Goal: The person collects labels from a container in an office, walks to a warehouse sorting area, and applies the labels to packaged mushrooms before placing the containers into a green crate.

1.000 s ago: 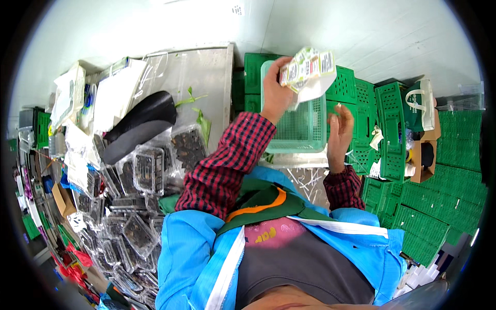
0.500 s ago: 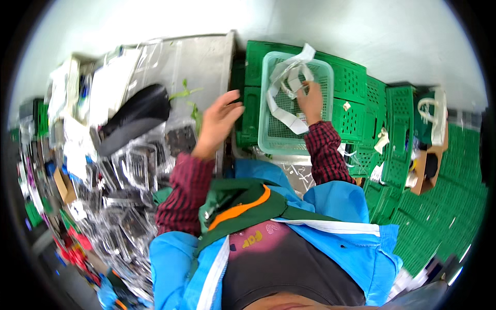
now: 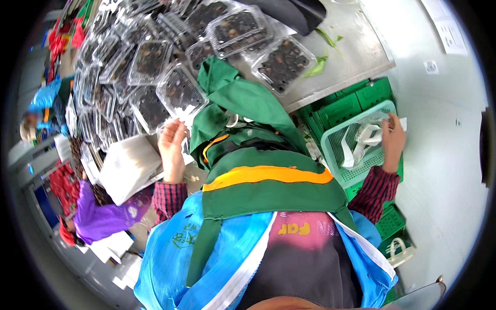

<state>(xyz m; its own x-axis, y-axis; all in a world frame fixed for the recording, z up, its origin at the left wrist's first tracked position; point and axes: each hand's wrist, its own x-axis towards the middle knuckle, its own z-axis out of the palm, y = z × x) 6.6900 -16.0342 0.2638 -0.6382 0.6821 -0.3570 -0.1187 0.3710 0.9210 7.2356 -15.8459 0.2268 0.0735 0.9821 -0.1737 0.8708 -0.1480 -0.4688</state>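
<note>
My left hand (image 3: 172, 150) is at the near edge of a clear plastic clamshell box (image 3: 181, 92) with dark contents, its fingers drawn together on the corner. This box lies at the front of a heap of similar boxes. My right hand (image 3: 393, 140) reaches over the far-right rim of a pale green mesh basket (image 3: 338, 178). Its fingers pinch a curling white label strip (image 3: 347, 150), whose loops lie inside the basket. A small white end sticks out beyond the fingers.
Green plastic crates (image 3: 343, 110) stand under and around the basket. Ahead, a metal table (image 3: 356, 51) carries green leaves (image 3: 316, 67) and a black sheet-like object (image 3: 294, 13). At left are stacked white sheets (image 3: 129, 168) and a person in purple (image 3: 106, 214). A pale wall rises at right.
The view has swung left, towards the heap of boxes. My left hand has gone from open in the air to the near box's edge. My right hand stays with the strip at the basket.
</note>
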